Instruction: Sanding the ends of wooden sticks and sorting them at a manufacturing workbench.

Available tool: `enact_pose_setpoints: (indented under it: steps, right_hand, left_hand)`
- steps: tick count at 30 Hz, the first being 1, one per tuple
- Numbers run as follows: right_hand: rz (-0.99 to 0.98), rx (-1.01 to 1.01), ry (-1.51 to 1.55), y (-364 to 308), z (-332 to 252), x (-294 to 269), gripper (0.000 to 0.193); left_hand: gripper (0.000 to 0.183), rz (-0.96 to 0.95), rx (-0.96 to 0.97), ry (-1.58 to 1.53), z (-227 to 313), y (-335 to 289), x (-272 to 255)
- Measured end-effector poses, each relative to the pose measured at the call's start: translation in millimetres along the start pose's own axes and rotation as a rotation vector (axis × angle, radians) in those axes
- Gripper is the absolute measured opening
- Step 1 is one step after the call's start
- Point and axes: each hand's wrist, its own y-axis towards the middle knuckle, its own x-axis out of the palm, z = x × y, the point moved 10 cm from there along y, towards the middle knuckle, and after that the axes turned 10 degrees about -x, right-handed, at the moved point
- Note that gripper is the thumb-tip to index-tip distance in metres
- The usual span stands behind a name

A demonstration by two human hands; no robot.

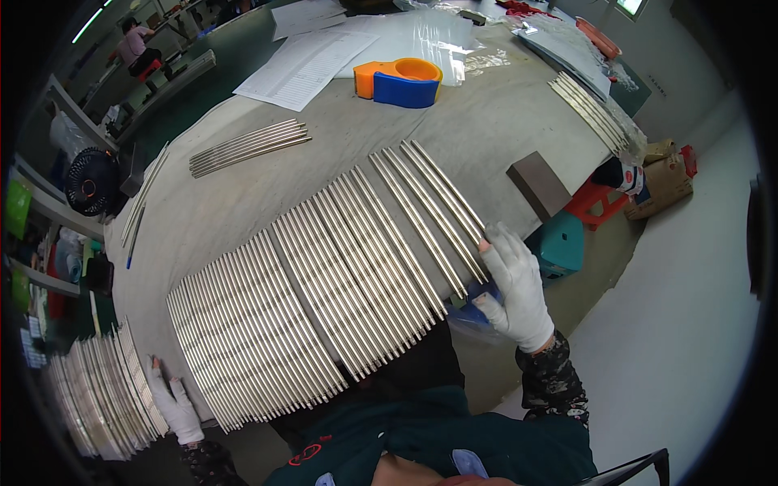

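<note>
My right hand (519, 287), in a white glove with bare fingertips, is at the near right end of a few loose silvery metal rods (438, 206). Its fingertip touches the outermost rod, and thumb and fingers are apart. To the left of these, many similar rods lie side by side in two broad rows, one in the middle (356, 267) and one further left (255, 332). My left hand (176, 409), gloved the same way, has its fingers stretched out beside a stack of rods (105, 397) at the lower left. It lies between that stack and the left row.
A small rod bundle (250, 147) lies further back on the grey table (340, 134). Behind are an orange and blue tape dispenser (399, 83) and paper sheets (304, 69). A dark block (538, 185) and more rods (587, 113) are at the right. A person (138, 47) sits far back left.
</note>
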Motion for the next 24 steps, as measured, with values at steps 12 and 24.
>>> enact_pose_setpoints:
  steps: [12, 24]
  right_hand:
    - [-0.252, -0.038, -0.056, -7, -23, 29, 0.065]
    - [-0.189, 0.001, -0.114, -9, -12, 21, 0.06]
  left_hand:
    - [0.047, 0.007, 0.025, -0.024, 13, 0, -2]
    - [0.049, 0.013, 0.007, -0.047, 14, 0, -4]
